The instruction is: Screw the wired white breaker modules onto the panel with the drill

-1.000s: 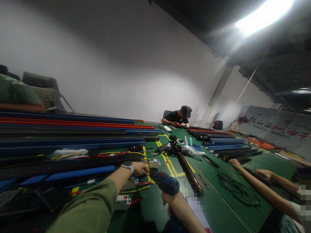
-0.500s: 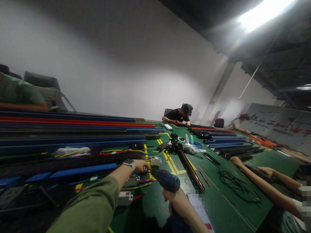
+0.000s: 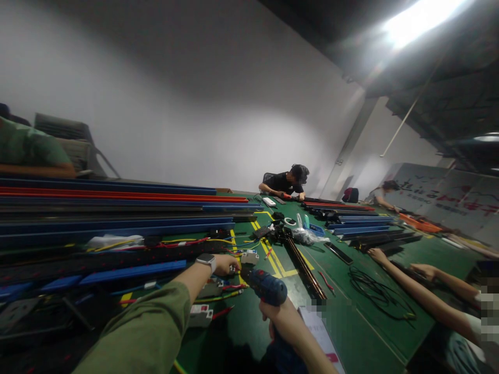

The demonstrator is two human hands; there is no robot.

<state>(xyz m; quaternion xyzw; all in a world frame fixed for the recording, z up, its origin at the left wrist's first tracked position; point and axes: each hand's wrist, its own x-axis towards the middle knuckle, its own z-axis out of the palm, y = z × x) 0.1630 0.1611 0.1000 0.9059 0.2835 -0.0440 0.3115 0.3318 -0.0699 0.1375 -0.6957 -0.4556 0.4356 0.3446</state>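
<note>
While my right hand (image 3: 274, 313) is gripping a blue drill (image 3: 268, 287) over the tabletop (image 3: 242, 317), its nose is pointing at my left hand (image 3: 223, 264), whose fingers are apparently pinching a small part (image 3: 233, 268) too tiny for me to identify. I am judging that the left is steadying the part while the right is aiming the drill along it; whether they are touching, I am unable to tell. Just beyond my left fingertips a grey block (image 3: 249, 256) is sitting, and nearer me a white block (image 3: 199, 315) is lying among loose wires (image 3: 220, 298), so the left side is looking cramped. Blue strips (image 3: 132, 273) are running alongside my left forearm, copper-coloured bars (image 3: 303, 266) are stretching away past the drill, and a white sheet (image 3: 319, 332) is lying beside my right forearm. Farther right, a coiled black cable (image 3: 380, 293) is lying between me and a co-worker's hand (image 3: 377, 255)
</note>
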